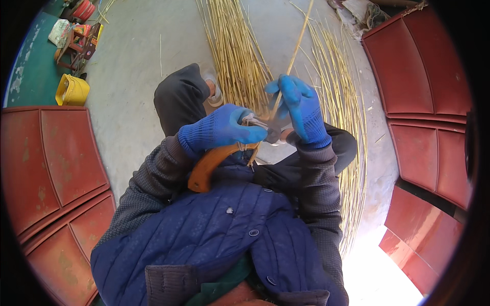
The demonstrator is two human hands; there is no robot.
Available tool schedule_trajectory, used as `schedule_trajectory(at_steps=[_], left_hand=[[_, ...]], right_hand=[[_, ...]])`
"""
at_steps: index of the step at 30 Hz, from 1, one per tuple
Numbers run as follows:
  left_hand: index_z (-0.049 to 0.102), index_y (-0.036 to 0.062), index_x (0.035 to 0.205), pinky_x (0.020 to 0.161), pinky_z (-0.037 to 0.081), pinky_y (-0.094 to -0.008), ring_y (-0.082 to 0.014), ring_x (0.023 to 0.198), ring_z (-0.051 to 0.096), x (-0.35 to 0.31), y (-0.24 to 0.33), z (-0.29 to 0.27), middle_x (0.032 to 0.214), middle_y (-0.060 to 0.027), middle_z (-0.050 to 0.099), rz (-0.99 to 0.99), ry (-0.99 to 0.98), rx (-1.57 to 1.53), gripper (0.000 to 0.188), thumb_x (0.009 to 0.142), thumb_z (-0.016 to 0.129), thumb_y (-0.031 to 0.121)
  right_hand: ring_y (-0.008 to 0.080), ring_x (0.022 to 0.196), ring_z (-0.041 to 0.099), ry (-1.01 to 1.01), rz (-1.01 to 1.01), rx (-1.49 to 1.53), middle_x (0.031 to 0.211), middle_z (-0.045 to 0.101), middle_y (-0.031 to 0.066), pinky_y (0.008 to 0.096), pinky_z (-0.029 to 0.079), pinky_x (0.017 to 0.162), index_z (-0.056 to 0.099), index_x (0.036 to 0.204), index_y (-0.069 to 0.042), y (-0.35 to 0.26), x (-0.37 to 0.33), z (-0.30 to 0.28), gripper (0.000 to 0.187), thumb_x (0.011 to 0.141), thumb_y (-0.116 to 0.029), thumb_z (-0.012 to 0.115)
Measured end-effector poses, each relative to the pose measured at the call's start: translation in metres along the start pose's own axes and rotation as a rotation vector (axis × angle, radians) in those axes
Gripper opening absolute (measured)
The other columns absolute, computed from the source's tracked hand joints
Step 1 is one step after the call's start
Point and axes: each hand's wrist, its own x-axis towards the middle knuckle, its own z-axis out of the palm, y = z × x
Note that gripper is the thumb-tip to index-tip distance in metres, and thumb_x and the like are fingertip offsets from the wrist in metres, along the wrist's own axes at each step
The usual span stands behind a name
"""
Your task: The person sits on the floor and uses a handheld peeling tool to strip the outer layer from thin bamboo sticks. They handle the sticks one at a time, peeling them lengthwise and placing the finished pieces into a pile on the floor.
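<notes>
Both my hands wear blue work gloves and meet in front of my lap. My left hand [229,126] is closed around a cord-bound part of a curved orange tool [204,171], whose broad end points back toward my body. Pale cord [251,121] is wrapped about it near my thumb. Between the fingers of my right hand [301,104] is a long thin dry stalk [297,43], slanting up and away. Its lower end reaches down to a blurred dark part [274,132] beside my left fingertips; what that part is, I cannot tell.
A thick bundle of dry stalks [232,51] lies on the grey floor ahead. More loose stalks [342,97] run along my right side. Red panelled furniture [416,66] stands at right, and red panels [51,158] at left. A yellow bucket [72,91] sits far left.
</notes>
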Motion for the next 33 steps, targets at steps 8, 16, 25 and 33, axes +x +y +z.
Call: schedule_trajectory(at_steps=[8,16,25,33], left_hand=[[0.07,0.0007,0.095,0.066,0.049,-0.0271,-0.0085,0.069,0.06,-0.013,0.002,0.012,0.076,-0.0026,0.067,-0.065,-0.192,0.017,0.03,0.087,0.075,0.03],[0.069,-0.0008,0.095,0.065,0.048,-0.025,-0.0071,0.069,0.06,-0.016,-0.002,0.015,0.077,-0.0033,0.067,-0.069,-0.088,-0.044,0.03,0.087,0.076,0.028],[0.068,-0.0015,0.095,0.064,0.048,-0.0256,-0.0082,0.07,0.062,-0.013,-0.001,0.004,0.08,-0.0045,0.069,-0.054,-0.052,0.031,0.03,0.088,0.075,0.026],[0.07,0.0003,0.093,0.062,0.048,-0.0257,-0.0075,0.065,0.061,-0.022,0.001,0.016,0.074,-0.0029,0.069,-0.107,-0.164,-0.01,0.025,0.087,0.074,0.024]], right_hand=[[0.0131,0.07,0.064,0.228,-0.149,0.28,0.086,0.069,0.008,0.0281,0.054,0.073,0.068,0.108,0.003,0.008,0.01,-0.021,0.046,0.103,-0.042,0.058],[0.0073,0.055,0.058,0.428,-0.103,0.242,0.078,0.07,0.0068,0.0202,0.044,0.049,0.065,0.087,-0.003,0.008,-0.003,0.002,0.03,0.1,-0.03,0.067],[0.0075,0.058,0.058,0.43,-0.032,0.271,0.076,0.068,0.0029,0.0196,0.043,0.051,0.068,0.094,-0.004,0.004,-0.009,0.02,0.03,0.102,-0.033,0.064],[0.0076,0.056,0.059,0.51,-0.203,0.298,0.071,0.068,0.0059,0.0194,0.043,0.05,0.069,0.099,0.001,0.009,0.007,-0.01,0.039,0.102,-0.038,0.064]])
